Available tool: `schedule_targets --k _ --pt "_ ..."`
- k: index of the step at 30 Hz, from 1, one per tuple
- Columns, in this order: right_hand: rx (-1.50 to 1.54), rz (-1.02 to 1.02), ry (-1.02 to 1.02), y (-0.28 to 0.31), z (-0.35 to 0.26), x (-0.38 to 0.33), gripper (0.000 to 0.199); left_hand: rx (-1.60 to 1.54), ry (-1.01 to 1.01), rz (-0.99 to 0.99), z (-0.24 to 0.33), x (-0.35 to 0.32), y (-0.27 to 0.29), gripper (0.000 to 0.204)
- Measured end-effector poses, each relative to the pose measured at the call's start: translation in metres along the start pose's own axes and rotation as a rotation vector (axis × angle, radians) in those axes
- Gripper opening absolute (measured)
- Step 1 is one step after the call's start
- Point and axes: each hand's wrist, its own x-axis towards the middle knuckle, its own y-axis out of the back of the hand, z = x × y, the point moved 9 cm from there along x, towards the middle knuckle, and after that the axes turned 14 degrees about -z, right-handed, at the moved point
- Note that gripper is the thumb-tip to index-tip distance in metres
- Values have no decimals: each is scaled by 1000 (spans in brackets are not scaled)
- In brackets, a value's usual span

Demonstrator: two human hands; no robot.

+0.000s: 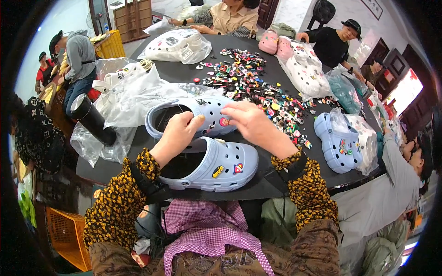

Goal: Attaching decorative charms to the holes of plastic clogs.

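Two light-blue clogs lie side by side at the table's front edge. My left hand [177, 133] is closed at the opening of the far clog [212, 109], its thumb by the upper's edge; its other fingers are partly hidden. On that clog's toe rest the outstretched fingers of my right hand [253, 123], beside a pink-haired face charm [224, 121]. The near clog [230, 161] has a yellow charm [217, 172] and a red and blue charm [238, 168] in its holes.
Loose colourful charms [248, 76] are heaped beyond the clogs. A black tumbler [94, 120] and bagged white clogs [129, 87] stand left. Another blue clog pair [338, 143] sits right. Co-workers [343, 43] surround the dark table [124, 158]; an orange crate [68, 234] is lower left.
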Motion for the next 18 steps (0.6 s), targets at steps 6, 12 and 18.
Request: schedule_targets --k 6,12,18 --pt "-202 -33 27 -16 -1 3 35 75 -141 28 14 -5 0 28" --pt "-189 -6 19 -20 -3 9 27 36 -102 19 10 -6 0 22" --pt "-158 -80 -11 -21 2 17 23 62 -75 -6 4 -4 -4 20"
